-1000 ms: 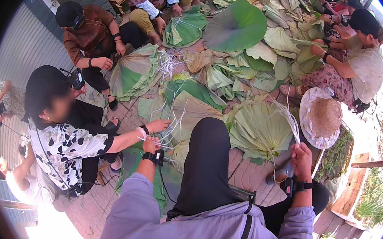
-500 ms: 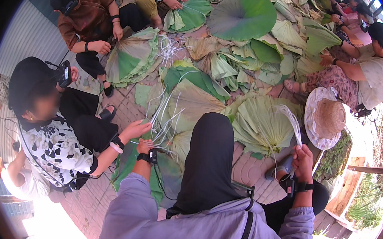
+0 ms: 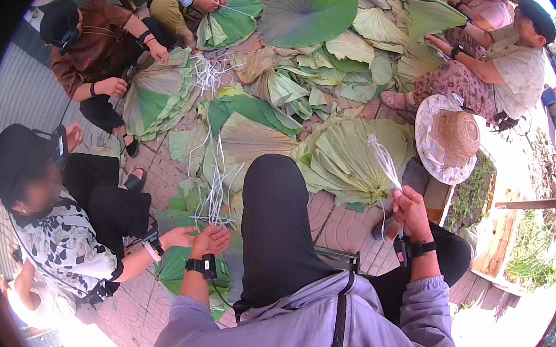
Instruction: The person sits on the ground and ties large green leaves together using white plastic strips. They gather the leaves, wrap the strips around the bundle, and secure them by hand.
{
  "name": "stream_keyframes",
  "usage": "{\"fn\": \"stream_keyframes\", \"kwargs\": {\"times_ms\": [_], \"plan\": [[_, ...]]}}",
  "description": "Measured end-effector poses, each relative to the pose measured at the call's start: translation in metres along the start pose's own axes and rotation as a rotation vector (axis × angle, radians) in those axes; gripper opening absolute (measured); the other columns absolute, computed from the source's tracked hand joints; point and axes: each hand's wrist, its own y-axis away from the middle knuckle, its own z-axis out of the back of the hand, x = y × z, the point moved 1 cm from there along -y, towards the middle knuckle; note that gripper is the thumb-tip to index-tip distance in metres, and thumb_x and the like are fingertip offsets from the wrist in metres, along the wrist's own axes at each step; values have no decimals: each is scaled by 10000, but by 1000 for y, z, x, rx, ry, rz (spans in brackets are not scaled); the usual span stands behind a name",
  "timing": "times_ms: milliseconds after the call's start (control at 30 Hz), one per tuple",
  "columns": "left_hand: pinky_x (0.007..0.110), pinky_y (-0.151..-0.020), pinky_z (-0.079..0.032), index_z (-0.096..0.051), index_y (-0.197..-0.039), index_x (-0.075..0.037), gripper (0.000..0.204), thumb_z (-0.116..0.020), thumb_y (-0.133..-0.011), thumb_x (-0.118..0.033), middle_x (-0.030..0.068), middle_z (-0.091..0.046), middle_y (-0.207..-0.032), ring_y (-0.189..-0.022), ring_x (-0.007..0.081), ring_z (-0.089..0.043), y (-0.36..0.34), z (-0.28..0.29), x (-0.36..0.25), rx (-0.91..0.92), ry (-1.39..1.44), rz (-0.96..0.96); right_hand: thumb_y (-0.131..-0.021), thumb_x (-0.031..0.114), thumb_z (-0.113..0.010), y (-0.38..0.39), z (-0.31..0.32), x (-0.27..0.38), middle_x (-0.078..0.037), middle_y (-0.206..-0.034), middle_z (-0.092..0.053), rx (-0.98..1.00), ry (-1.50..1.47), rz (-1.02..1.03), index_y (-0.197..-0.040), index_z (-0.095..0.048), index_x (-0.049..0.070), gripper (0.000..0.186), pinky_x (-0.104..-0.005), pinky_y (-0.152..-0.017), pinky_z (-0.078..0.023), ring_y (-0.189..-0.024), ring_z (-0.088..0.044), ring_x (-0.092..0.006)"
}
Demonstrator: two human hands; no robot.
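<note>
My right hand [image 3: 411,212] is closed around a bundle of thin white strips [image 3: 384,158], whose loose ends fan out above the fist. One strip hangs below it. My left hand [image 3: 210,241] lies palm up, fingers stretched, beside a second loose bunch of white strips [image 3: 213,191]. The lower ends of that bunch lie at or just beyond my fingertips; whether they touch is unclear. Beneath these strips are dried lotus leaves [image 3: 255,136]. A pleated stack of green lotus leaves [image 3: 353,157] spreads out beyond my right hand. A co-worker's hand [image 3: 177,237] is held open left of mine.
Co-workers sit around the leaf pile at left, far side and right. A large round green leaf [image 3: 310,13] lies at the back, with a heap of white strips [image 3: 208,73] left of centre. A straw hat [image 3: 455,131] with a pale brim sits at right, near a wooden plank [image 3: 501,232].
My left hand has turned palm up and its fingers have opened beside the strips. The co-worker's hand has drawn back from them. My right hand still grips its bundle; the whole view has shifted.
</note>
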Motion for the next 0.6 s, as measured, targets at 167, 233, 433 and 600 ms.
{"fn": "stream_keyframes", "kwargs": {"times_ms": [167, 233, 433, 600], "plan": [[436, -964, -536, -586, -1192, 23, 350, -552, -1030, -286, 189, -679, -1129, -1068, 310, -668, 126, -156, -63, 357, -42, -485, -1015, 163, -548, 3, 5, -7, 51, -650, -516, 22, 21, 4, -921, -620, 75, 147, -207, -407, -267, -458, -353, -25], [434, -948, -545, -582, -1197, 30, 331, -527, -1042, -257, 200, -682, -1114, -1035, 311, -680, 170, -206, -83, 425, -123, -637, -1013, 168, -553, 6, 4, -6, 53, -652, -515, 24, 26, 6, -919, -622, 78, 147, -206, -415, -269, -465, -356, -25], [427, -928, -559, -569, -1235, 50, 361, -482, -1057, -251, 215, -677, -1147, -1046, 328, -683, 245, -334, -66, 766, -221, -680, -1008, 195, -575, 22, 6, -6, 58, -666, -523, 85, 6, 48, -909, -619, 100, 144, -213, -452, -272, -498, -371, -23], [457, -987, -522, -560, -1247, 57, 382, -481, -1062, -268, 230, -663, -1187, -1117, 357, -661, 197, -400, 14, 843, -342, -290, -1011, 207, -588, 34, 4, -7, 62, -676, -496, 110, 70, 54, -854, -586, 99, 191, -217, -519, -314, -577, -399, -33]]}}
